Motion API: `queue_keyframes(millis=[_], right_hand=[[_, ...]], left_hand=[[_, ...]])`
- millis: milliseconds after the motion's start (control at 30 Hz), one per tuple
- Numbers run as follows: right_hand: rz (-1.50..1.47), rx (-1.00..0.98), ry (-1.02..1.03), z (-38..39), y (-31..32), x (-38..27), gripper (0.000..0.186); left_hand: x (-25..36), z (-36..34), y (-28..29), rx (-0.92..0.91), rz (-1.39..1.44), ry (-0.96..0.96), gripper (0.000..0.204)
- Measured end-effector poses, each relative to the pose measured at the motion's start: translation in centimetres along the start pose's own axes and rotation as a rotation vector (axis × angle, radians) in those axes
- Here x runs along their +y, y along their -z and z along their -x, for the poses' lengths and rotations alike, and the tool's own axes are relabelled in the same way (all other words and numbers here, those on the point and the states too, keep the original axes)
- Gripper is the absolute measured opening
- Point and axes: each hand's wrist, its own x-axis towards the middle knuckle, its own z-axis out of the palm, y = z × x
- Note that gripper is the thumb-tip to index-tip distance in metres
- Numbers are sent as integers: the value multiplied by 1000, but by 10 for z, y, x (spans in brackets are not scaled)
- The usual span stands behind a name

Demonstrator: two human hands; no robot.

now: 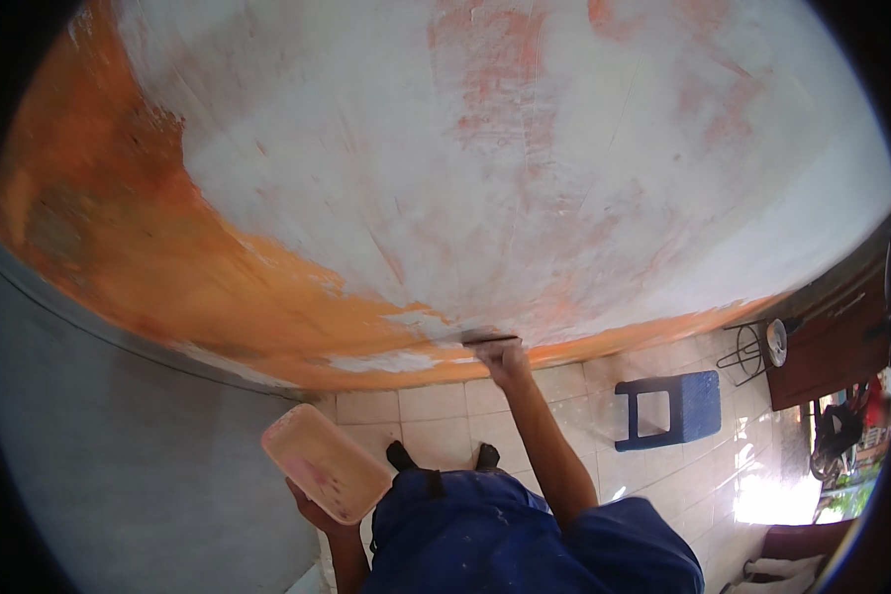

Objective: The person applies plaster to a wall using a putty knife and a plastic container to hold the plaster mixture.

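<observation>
My right hand [506, 362] is closed on a flat putty knife [489, 339], its dark blade blurred against the lower part of the wall [386, 198]. White filler covers much of that wall in uneven patches. Bare orange paint [247, 297] shows at the left and along the bottom. Low on the left, my left hand [312, 508] grips a shallow pink plastic tub [325, 463] by its underside and edge. A few smears and dark specks lie inside the tub. Most of the left fingers are hidden beneath it.
A blue plastic stool [696, 408] is on the tiled floor [485, 398] to my right. Farther right are a wire stand [745, 353], a brown wooden panel [830, 358] and a bright doorway. A grey wall [158, 445] rises close on my left.
</observation>
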Motion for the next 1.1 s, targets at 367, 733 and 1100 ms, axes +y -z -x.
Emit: queue_keyframes(millis=[367,733,1100], right_hand=[[-801,333,-569,15,-28,-242,14],[-180,87,-321,-6,22,70,13],[-747,321,-435,33,-40,-223,18]], left_hand=[[10,-8,29,19,-129,-96,43],[10,-15,4,-64,-62,-20,45],[15,-13,-1,-10,131,75,49]])
